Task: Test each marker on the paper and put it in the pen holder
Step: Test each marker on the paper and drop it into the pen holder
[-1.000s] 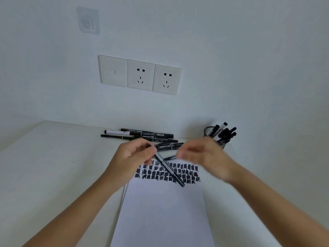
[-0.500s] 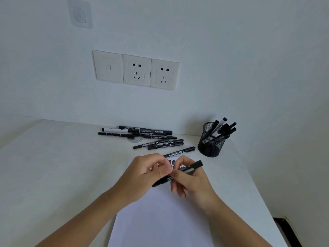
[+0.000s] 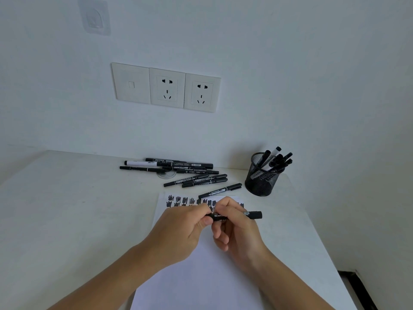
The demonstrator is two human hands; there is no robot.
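Observation:
Both hands hold one black marker (image 3: 252,215) level above the white paper (image 3: 201,276). My left hand (image 3: 181,231) pinches its left end, and my right hand (image 3: 237,229) grips its middle, with the right end sticking out past the fingers. Rows of black scribbles (image 3: 178,201) run along the paper's far edge. A black mesh pen holder (image 3: 261,180) with several markers in it stands at the back right. Several loose markers (image 3: 178,167) lie in a pile by the wall, and one marker (image 3: 220,190) lies just beyond the paper.
The white table (image 3: 67,209) meets the wall at the back, where a row of sockets (image 3: 166,87) is mounted. The table's right edge (image 3: 312,220) drops off beside the holder. A round clear disc (image 3: 166,174) lies under the pile.
My right hand came back from near the holder and joined my left hand on the marker. The marker swung from slanting down over the scribbles to lying level between both hands.

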